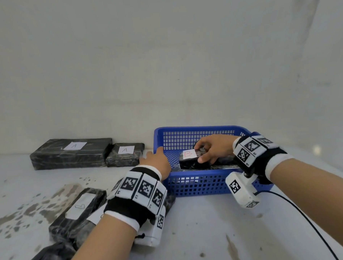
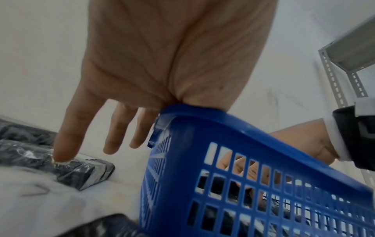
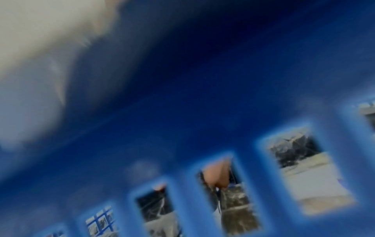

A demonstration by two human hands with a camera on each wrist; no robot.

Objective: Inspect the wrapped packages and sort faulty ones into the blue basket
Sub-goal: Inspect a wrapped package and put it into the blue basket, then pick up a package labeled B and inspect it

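Gripping package (image 1: 194, 159) labelled red "B", right hand (image 1: 215, 147), inside blue basket (image 1: 197, 185).

The basket (image 1: 199, 185) is set on the bench (image 1: 201, 227) to the right of centre, and the B-labelled package (image 1: 190, 160) is located inside it, lying on further packages beneath. Two A-labelled packages are placed side by side against the wall (image 1: 163, 60) at the rear left, the larger A package (image 1: 68, 155) to the left of the smaller A package (image 1: 126, 155), both well apart from the basket. Another labelled package (image 1: 79, 212) is positioned at the front left, ahead of the A pair, with a further package (image 1: 48, 259) nearer still at the front edge.
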